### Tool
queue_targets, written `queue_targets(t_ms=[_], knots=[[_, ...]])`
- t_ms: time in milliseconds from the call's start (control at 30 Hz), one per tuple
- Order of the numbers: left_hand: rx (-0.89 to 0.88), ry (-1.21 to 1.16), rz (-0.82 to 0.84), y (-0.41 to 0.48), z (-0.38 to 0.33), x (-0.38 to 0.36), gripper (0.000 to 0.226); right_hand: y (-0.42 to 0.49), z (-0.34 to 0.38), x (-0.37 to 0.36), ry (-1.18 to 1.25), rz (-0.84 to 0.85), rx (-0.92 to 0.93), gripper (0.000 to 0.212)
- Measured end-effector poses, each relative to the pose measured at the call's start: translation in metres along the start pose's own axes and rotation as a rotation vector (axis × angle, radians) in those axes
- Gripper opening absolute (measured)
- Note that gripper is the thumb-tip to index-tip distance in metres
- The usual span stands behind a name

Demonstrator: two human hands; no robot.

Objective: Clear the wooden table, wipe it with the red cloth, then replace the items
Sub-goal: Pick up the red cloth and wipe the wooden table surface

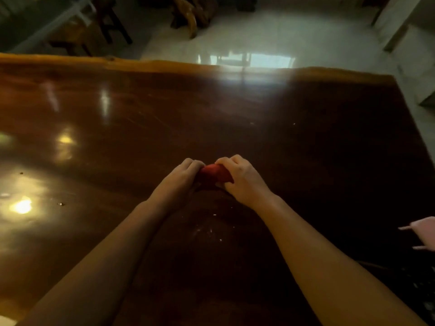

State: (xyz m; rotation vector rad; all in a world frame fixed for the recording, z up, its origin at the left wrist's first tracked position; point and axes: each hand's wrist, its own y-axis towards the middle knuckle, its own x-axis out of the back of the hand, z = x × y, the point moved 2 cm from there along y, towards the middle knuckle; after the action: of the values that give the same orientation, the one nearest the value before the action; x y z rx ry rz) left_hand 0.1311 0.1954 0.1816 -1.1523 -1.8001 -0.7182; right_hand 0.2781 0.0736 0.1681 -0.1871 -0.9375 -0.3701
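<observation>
The red cloth (215, 175) is bunched into a small wad on the dark, glossy wooden table (141, 118), about at its middle. My left hand (182, 176) grips the wad from the left and my right hand (240, 178) grips it from the right, fingers curled over it. Most of the cloth is hidden between the two hands. Both forearms reach out over the table from the near edge.
A pink object (423, 231) pokes in at the right edge of the view. Small crumbs and specks lie on the wood near my forearms. Beyond the table's far edge are a shiny white floor (270, 36), a dark stool (110, 22) and carved wooden furniture (190, 15).
</observation>
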Motion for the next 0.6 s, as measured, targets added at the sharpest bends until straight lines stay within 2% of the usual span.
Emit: queue_targets(t_ms=[233,333,433,600], knots=[[0.036,0.035,-0.007,0.053,0.100,-0.033,0.058,0.090,-0.018,-0.075,-0.128,-0.090,-0.003,0.055],[0.047,0.075,-0.044,0.070,0.127,-0.056,0.049,0.115,-0.035,-0.101,-0.206,-0.097,-0.016,0.051],[0.016,0.160,-0.096,0.077,0.140,-0.085,0.043,0.124,-0.053,-0.127,-0.203,-0.024,-0.022,0.051],[0.035,-0.093,-0.179,0.070,0.142,-0.116,0.049,0.125,-0.071,-0.143,-0.020,-0.034,-0.029,0.060]])
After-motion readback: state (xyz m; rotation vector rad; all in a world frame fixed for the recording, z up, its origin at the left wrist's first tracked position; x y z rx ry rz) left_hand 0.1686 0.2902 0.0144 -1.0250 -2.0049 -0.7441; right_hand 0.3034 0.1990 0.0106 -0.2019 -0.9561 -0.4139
